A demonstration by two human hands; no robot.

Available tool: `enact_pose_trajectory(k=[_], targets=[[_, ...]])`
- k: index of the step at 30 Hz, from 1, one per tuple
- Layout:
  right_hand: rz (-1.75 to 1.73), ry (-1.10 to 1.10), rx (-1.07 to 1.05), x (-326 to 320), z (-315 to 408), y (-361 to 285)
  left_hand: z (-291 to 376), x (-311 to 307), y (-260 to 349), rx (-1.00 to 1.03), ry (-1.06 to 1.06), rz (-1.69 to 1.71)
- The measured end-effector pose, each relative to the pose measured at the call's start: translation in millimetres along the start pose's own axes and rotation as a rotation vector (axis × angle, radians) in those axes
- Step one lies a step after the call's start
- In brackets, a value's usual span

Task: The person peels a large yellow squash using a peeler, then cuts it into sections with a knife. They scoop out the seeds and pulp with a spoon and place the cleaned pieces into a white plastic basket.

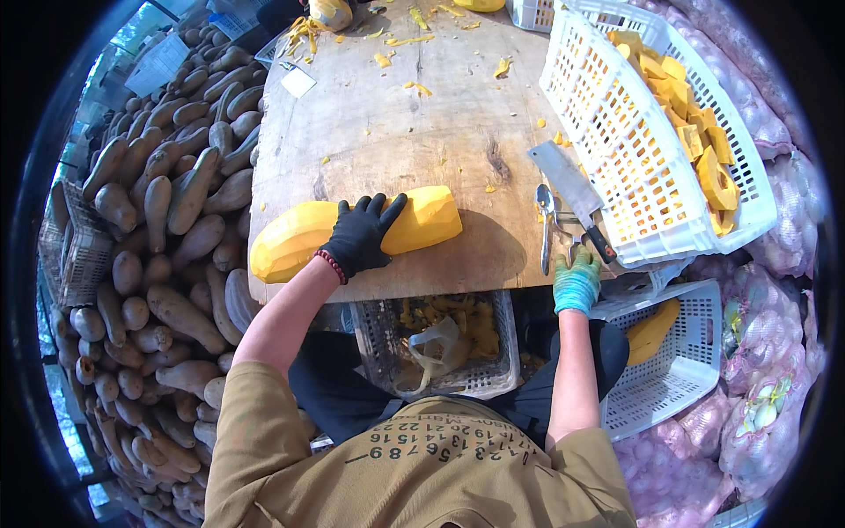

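Note:
A long peeled yellow squash (297, 234) lies across the near left part of the wooden table. My left hand (363, 234), in a black glove and with a beaded bracelet at the wrist, rests on top of it with fingers spread. At the table's near right edge is my right hand (577, 280), in a blue-green glove, its fingertips at the handle end of a small metal utensil (566, 224); whether they grip it is unclear. A cleaver (568, 178) with a black handle lies just beside that hand, partly over the utensil. To its left lies a metal spoon (545, 231).
A white plastic crate (614, 132) of cut squash stands tilted at the table's right. Under the near edge sits a crate (508, 343) of peelings. Another crate (660, 396) holds a squash. Unpeeled squashes (191, 191) are heaped left; filled net bags (759, 396) lie right.

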State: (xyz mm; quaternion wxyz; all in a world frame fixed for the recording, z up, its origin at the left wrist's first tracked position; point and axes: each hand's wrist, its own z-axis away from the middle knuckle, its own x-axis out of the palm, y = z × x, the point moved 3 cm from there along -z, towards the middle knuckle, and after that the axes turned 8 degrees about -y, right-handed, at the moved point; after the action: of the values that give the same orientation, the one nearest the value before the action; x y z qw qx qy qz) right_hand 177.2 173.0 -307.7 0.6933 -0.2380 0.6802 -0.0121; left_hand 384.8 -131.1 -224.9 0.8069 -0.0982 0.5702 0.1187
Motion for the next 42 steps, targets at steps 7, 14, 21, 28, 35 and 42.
enact_pose_trajectory(k=[7, 14, 21, 28, 35, 42], targets=[[0.175, -0.33, -0.094, 11, -43, 15, 27, 10, 10, 0.267, 0.037, -0.151], [-0.605, -0.553, 0.141, 9, -42, 29, 16, 10, 13, 0.279, 0.076, -0.191], [-1.077, -0.577, 0.127, -16, -8, -7, 6, 4, 15, 0.224, 0.037, -0.106], [-0.485, -0.528, -0.232, 11, 97, -85, 1, 1, 21, 0.116, -0.004, -0.05], [-0.332, -0.333, -0.424, 30, 118, -90, 0, 2, 20, 0.105, 0.043, -0.068], [-0.329, -0.226, -0.471, 20, 152, -50, -6, 2, 21, 0.042, 0.078, -0.068]])
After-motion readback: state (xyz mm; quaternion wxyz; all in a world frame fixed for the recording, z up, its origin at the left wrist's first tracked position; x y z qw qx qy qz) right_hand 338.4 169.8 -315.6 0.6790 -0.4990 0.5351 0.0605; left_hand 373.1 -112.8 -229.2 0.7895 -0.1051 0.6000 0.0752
